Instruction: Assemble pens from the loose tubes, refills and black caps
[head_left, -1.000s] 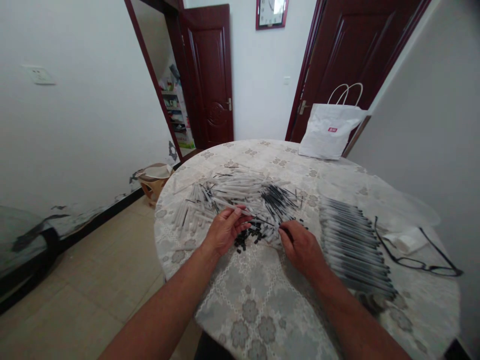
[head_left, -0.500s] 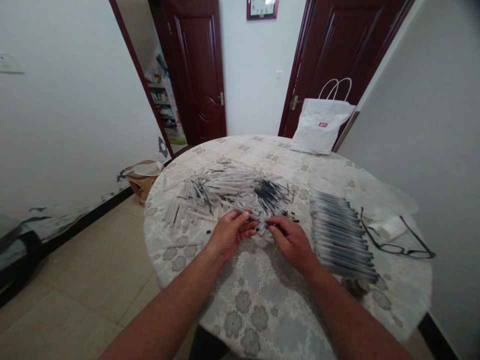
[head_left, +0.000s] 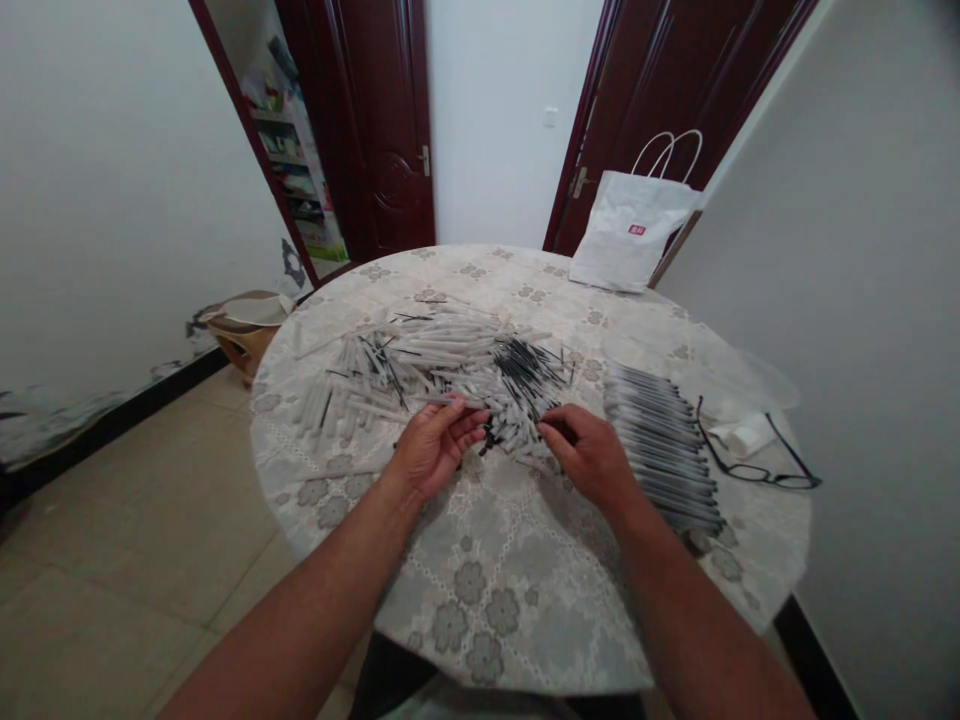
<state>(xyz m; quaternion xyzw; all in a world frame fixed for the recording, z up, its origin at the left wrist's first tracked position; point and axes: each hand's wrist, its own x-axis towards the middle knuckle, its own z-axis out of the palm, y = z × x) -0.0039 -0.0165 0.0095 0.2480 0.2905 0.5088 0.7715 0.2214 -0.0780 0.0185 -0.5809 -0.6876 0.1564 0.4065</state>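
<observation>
My left hand (head_left: pixel 435 447) pinches a slim whitish pen barrel between thumb and fingers, just in front of a heap. My right hand (head_left: pixel 589 450) has thumb and forefinger together at the right edge of small white pen parts (head_left: pixel 511 428); what is between its fingertips is too small to make out. Behind the hands lie loose white pen barrels (head_left: pixel 450 335) and a bundle of thin black refills (head_left: pixel 525 368). Small black pieces (head_left: pixel 488 438) lie between the hands. To the right is a row of grey-and-black pens (head_left: pixel 664 450) laid side by side.
A floral tablecloth (head_left: pixel 472 580) covers the round table. Black-framed glasses (head_left: pixel 780 478) and a white folded item (head_left: pixel 750 437) lie at the right. A white paper bag (head_left: pixel 630 230) stands at the back right. A wooden stool (head_left: pixel 247 325) is left of the table.
My hands were close together at the pen barrel; now they are apart, the right having drawn off to the side of the small white parts. The camera view has tilted downward.
</observation>
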